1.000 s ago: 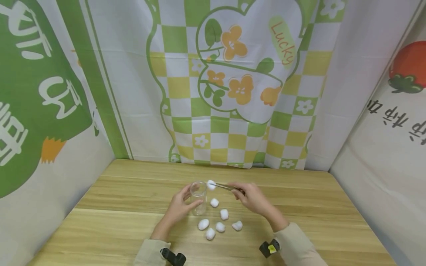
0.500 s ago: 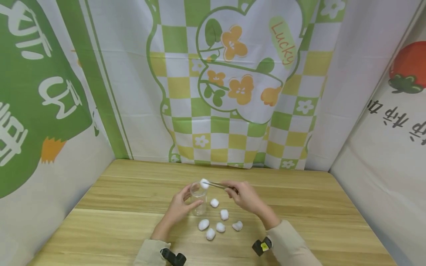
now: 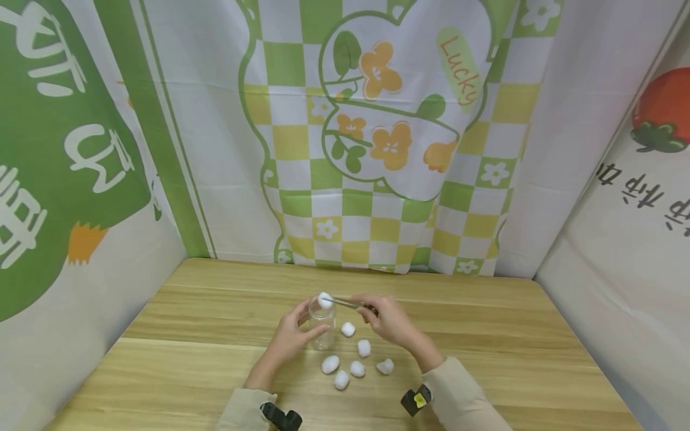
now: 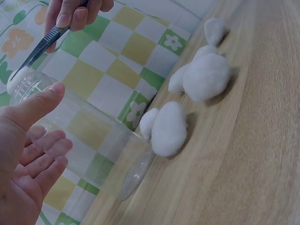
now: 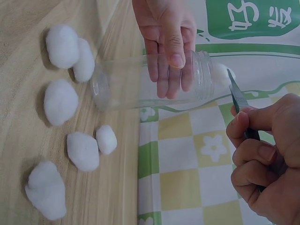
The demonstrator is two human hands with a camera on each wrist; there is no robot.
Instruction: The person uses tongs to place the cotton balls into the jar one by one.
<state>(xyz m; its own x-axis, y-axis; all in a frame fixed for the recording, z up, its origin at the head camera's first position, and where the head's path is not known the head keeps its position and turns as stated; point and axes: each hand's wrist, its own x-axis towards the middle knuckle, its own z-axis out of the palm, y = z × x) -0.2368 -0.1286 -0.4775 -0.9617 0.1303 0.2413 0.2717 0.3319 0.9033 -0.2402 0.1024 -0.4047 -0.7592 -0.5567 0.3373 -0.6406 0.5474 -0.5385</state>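
Observation:
My left hand (image 3: 290, 336) holds an upright clear jar (image 3: 324, 340) on the table, thumb on one side and fingers around the other. With my right hand (image 3: 387, 321) I grip metal tweezers (image 5: 240, 99) between thumb and fingers. Their tips pinch a white cotton ball (image 3: 325, 300), which sits right at the jar's open mouth; in the right wrist view this cotton ball (image 5: 221, 75) shows just beyond the rim. Inside the jar, the see-through wall (image 4: 96, 140) shows no cotton.
Several loose cotton balls lie on the wooden table (image 3: 215, 311) to the right and in front of the jar, the nearest cotton ball (image 3: 348, 329) close beside it. A printed curtain (image 3: 377, 227) hangs behind the table, with cloth walls at both sides.
My right hand has moved left, carrying the cotton ball in the tweezers from beside the jar to over its mouth. The left hand and the jar have stayed put.

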